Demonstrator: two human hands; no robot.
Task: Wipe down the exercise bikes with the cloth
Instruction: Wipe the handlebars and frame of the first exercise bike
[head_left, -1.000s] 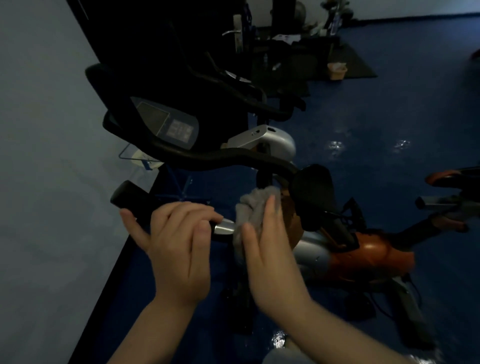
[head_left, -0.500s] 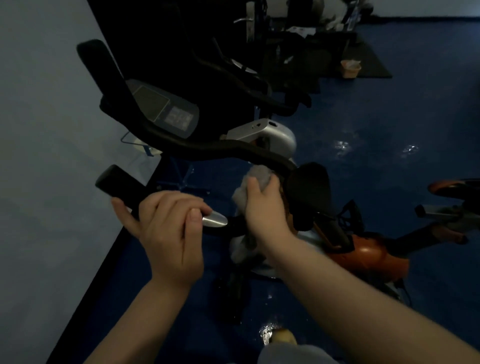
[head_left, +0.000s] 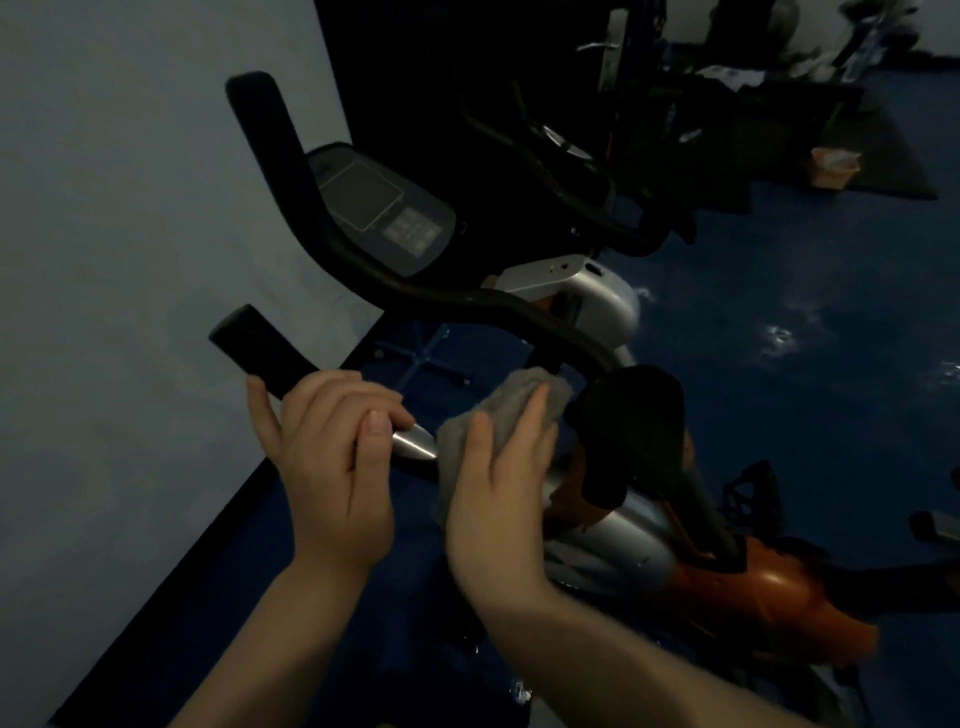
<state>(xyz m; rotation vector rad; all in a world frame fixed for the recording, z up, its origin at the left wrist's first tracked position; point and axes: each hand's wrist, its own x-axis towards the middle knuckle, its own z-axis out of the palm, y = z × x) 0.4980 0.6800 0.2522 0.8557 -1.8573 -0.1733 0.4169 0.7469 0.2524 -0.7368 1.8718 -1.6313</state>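
Note:
An orange and silver exercise bike (head_left: 769, 587) stands in front of me in dim light. My left hand (head_left: 332, 457) is wrapped around its near black handlebar grip (head_left: 260, 348), just before the silver sensor band (head_left: 413, 441). My right hand (head_left: 498, 488) presses a grey cloth (head_left: 498, 410) around the handlebar right beside that band. The far handlebar (head_left: 291, 176) curves up past the grey console (head_left: 384, 213). A black pad (head_left: 634, 421) sits to the right of the cloth.
A pale wall (head_left: 130, 260) runs close along the left. A second dark bike (head_left: 561, 156) stands behind the first. The blue floor (head_left: 805, 338) stretches right, with a black mat (head_left: 883, 156) and a small bin (head_left: 831, 166) at the back. Another machine's part (head_left: 935, 525) pokes in at right.
My right hand has slid the cloth back down the handlebar toward my left hand, after reaching further up by the black pad half a second ago. The left hand keeps its grip.

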